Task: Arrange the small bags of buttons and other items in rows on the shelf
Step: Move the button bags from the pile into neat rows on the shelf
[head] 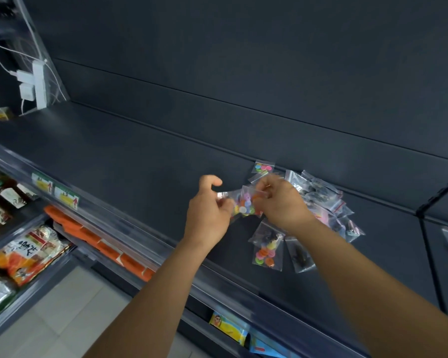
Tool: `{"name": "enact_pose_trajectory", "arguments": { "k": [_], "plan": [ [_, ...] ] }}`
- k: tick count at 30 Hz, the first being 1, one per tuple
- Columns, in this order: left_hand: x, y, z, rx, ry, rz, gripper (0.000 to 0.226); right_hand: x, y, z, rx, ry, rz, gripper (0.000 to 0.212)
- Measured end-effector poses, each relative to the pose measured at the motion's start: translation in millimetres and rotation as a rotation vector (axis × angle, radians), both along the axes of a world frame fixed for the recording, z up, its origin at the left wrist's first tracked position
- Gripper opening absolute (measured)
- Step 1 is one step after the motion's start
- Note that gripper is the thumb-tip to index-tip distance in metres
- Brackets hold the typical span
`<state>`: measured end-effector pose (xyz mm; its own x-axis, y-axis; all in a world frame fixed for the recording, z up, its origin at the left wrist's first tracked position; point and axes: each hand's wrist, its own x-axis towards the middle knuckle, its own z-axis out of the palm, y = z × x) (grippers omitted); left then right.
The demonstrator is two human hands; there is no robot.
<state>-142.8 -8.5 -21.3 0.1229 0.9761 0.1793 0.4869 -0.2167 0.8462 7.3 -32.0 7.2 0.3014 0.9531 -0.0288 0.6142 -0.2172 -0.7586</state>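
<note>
Above the dark shelf [119, 156] I see both hands meeting over one clear bag [243, 205] of coloured buttons. My left hand [208, 215] pinches the bag's left edge, its thumb curled above; my right hand [282, 202] pinches the right edge, fingers bent round it. The bag is held just over the shelf, beside a loose pile of bags [321, 200] lying on the shelf to the right. Another button bag [268, 250] lies flat nearer the front lip, and a small one [263, 167] sits by the back wall. Price tags [55, 189] hang on the shelf's front rail.
</note>
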Motion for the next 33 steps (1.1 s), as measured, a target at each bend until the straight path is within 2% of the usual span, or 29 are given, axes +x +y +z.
{"name": "enact_pose_trajectory", "arguments": {
  "k": [4,7,10,13,17,19,22,25,28,33],
  "plan": [
    [17,-8,17,0.050,-0.101,-0.049,0.026,10,-15,14,0.111,0.374,-0.038,0.036],
    [34,-14,28,0.023,-0.125,-0.159,0.033,25,-33,24,0.162,0.499,-0.049,0.044],
    [53,-23,35,0.008,-0.069,-0.290,0.043,50,-55,29,0.185,0.500,-0.082,0.029],
    [77,-37,43,0.096,0.004,-0.352,0.043,79,-78,33,0.194,0.440,-0.167,0.008],
    [109,-62,51,0.141,-0.039,-0.382,0.026,116,-114,36,0.258,0.372,-0.260,0.019],
    [128,-79,53,0.159,-0.057,-0.413,0.015,136,-138,37,0.272,0.345,-0.270,0.017],
    [162,-110,54,0.192,-0.020,-0.405,0.013,170,-179,40,0.312,0.359,-0.279,0.013],
    [199,-145,55,0.090,0.008,-0.460,0.012,206,-222,41,0.321,0.369,-0.295,0.016],
    [237,-187,54,-0.071,-0.061,-0.542,0.006,246,-269,40,0.307,0.367,-0.316,0.015],
    [294,-255,52,-0.134,-0.106,-0.623,0.009,308,-345,36,0.297,0.339,-0.420,0.017]
  ]
}}
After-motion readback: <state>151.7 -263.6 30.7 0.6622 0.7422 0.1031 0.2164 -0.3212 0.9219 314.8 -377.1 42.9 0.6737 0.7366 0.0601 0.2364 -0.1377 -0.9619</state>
